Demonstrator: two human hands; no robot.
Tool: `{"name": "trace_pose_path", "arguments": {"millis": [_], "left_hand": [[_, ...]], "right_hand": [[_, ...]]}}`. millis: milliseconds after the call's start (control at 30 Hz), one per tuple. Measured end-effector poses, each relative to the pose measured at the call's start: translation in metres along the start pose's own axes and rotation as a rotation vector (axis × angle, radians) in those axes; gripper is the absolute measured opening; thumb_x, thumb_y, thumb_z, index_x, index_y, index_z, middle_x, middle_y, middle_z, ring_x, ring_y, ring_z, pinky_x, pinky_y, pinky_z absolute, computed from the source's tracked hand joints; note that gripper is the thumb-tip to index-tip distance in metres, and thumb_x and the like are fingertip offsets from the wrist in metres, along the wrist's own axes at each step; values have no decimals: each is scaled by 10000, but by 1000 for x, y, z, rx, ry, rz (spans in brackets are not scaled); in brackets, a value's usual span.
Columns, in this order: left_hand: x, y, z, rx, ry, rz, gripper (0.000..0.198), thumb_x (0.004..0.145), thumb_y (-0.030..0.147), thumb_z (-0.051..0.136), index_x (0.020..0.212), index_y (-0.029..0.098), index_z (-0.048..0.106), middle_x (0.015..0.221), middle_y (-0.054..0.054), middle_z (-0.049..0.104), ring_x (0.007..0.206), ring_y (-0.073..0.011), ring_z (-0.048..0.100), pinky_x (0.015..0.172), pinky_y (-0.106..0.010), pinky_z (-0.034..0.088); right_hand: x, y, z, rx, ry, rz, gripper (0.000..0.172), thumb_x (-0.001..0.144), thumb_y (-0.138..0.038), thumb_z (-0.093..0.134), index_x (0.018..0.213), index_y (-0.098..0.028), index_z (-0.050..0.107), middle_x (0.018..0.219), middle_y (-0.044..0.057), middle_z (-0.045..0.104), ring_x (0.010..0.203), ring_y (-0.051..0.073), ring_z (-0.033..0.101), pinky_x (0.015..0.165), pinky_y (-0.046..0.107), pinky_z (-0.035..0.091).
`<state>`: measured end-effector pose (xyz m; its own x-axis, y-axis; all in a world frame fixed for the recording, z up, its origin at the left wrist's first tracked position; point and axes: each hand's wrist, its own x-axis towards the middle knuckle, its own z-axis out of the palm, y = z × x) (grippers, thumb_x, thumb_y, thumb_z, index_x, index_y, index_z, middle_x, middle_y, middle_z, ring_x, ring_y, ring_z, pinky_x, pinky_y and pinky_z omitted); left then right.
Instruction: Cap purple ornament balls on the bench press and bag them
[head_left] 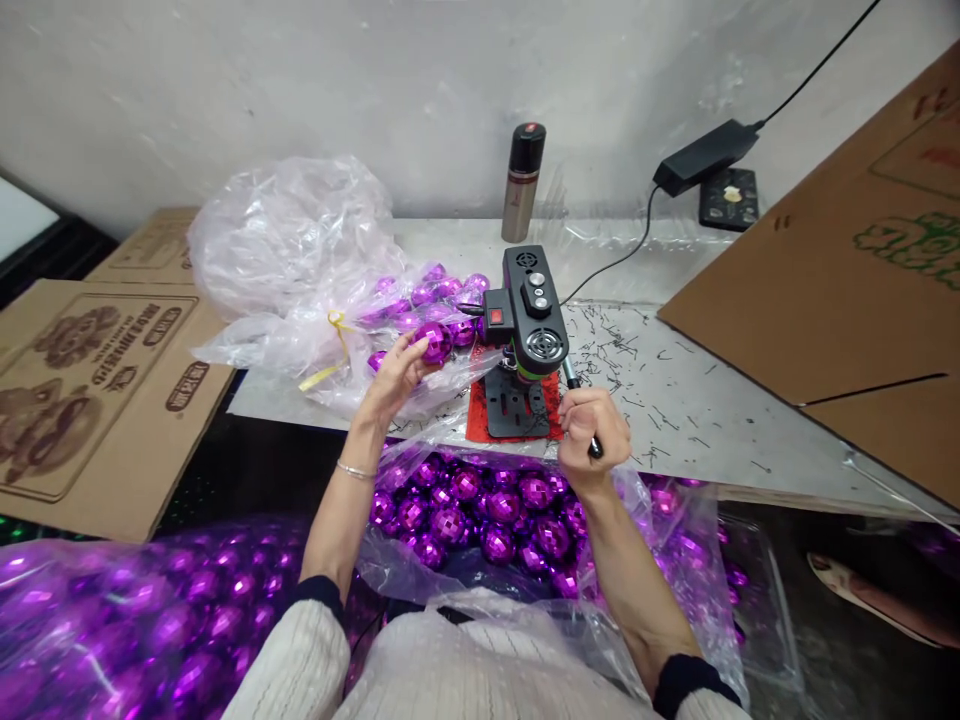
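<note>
the left hand (pixel 394 375) is curled around a purple faceted ball (pixel 433 341), fingertips holding it just beside the left side of a small black press machine (pixel 529 320). the ball is raised above the worktop (pixel 720 420), touching the crinkled clear plastic bag (pixel 300 250) that lies open there with more purple balls spilling towards the machine. a yellow tie (pixel 334 350) hangs from that bag. a thin bracelet (pixel 355 470) sits on the left wrist.

the right hand (pixel 592 425) is clenched round the lever handle (pixel 574 380) that slants down from the machine's right side. the machine carries a red switch (pixel 495 316) on its left block and grey buttons on top; no brand name on it can be read. it stands on a red mat (pixel 480 420) near the front edge of the worktop, with small dark metal bits (pixel 637 365) strewn to its right.

below the hands, a second clear bag (pixel 487 510) full of purple balls lies open, and a third bag (pixel 112 610) of them fills the lower left.

a flat carton (pixel 82 390) on the left bears brown printed pictures and lettering, upside down to the camera and too blurred to read. a cardboard sheet (pixel 840 270) on the right shows green outlined characters and red marks, cut off by the edge and not legible.

at the back stand a steel flask (pixel 523 180) with a dark cap and a black power adapter (pixel 705 155) with its cable.
</note>
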<state>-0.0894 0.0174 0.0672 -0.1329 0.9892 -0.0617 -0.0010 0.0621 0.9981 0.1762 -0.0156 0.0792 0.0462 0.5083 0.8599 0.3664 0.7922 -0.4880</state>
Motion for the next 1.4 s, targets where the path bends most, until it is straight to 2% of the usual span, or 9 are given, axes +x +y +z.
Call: {"name": "trace_pose_path", "arguments": {"millis": [100,200,333,467,700,900,1133,1400], "left_hand": [[-32,-18,27,-315,-46,-119,512,894,560,616,1247,189,632,1186,-116,743,1022,-245,742,957,-447,602],[-52,-41,58,-404,-34,-200,464,900,536,636,1200,182,646,1192,-114,751,1076,-259,737,997,-466,589],[-52,-64,90,-307,68,-130,538,866,502,707,1284,195,566,1255,-103,727,1159,-241,705,1050,-439,550],[-43,-76,106,-89,119,24,598,843,485,743,1300,188,498,1233,-120,723,1127,-230,708,1055,-433,530],[-40,-83,109,354,70,229,583,842,454,760,1307,178,542,1283,-149,681,1193,-290,662,1048,-472,509],[-38,-86,112,588,57,343,634,843,507,761,1349,184,557,1300,-162,678,1216,-329,635,1057,-513,467],[-37,-95,119,550,22,448,647,861,500,748,1377,172,537,1337,-168,658,1267,-314,613,1090,-493,460],[-37,-95,121,542,75,473,587,856,501,755,1335,199,599,1283,-138,702,1208,-294,660,1079,-477,480]], "right_hand": [[2,-1,0,-3,2,1,272,946,-124,483,693,-222,498,639,-7,563,606,138,550,555,292,405],[4,-2,-1,-13,-9,-7,267,952,-134,480,701,-222,509,635,-3,562,606,141,558,557,293,413],[5,-2,-3,-22,-28,-21,269,950,-134,477,696,-218,512,640,2,577,599,140,558,553,292,413],[9,-5,-4,-34,-53,-44,273,949,-116,468,699,-218,502,648,1,584,602,132,563,549,280,416],[11,-7,-5,-43,-58,-79,249,943,-101,466,726,-222,482,659,-5,576,616,127,567,548,267,432],[10,-7,-5,-51,-66,-53,249,945,-109,456,725,-221,493,675,1,582,619,129,568,550,275,439],[7,-5,-6,-17,-80,-45,229,938,-95,474,744,-211,509,692,0,588,645,128,570,575,270,449],[-6,2,-5,-40,-68,-40,246,971,-156,463,736,-217,502,702,1,596,624,125,555,565,279,431]]}}
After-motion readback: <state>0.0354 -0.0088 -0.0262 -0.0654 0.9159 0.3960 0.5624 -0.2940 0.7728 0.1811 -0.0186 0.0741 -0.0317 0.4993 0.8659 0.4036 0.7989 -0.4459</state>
